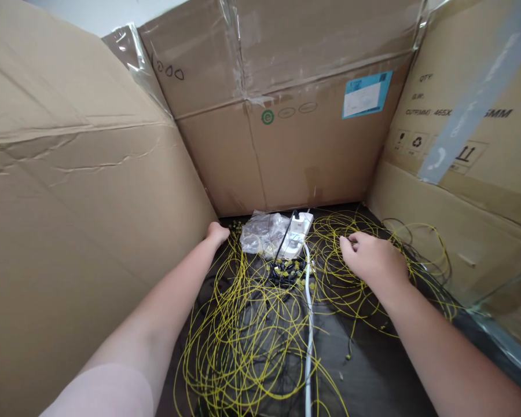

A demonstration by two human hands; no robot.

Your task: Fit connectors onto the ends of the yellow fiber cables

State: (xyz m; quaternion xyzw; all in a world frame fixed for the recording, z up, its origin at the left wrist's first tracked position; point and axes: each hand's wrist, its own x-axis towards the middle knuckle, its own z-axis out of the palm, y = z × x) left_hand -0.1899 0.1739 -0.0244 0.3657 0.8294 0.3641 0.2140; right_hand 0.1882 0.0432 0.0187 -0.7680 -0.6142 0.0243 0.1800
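My left hand (217,232) reaches to the far left of the dark surface. It is beside the ends of a bundle of thin yellow wires (238,278) with small yellow tips, and its fingers are mostly hidden. Over a second tangle of yellow wires (330,255) on the right is my right hand (371,258), its fingers curled in and thumb near the index finger. Whatever is in its grip does not show. Between the hands lie a clear plastic bag (260,234), a white power strip (298,234) and a heap of small black and yellow connectors (289,272).
Tall cardboard boxes wall in the surface: one at the left (82,191), one at the back (304,156) and one at the right (451,220). A white cable (309,336) runs from the strip toward me. Loops of yellow wire spread across the dark surface (369,370).
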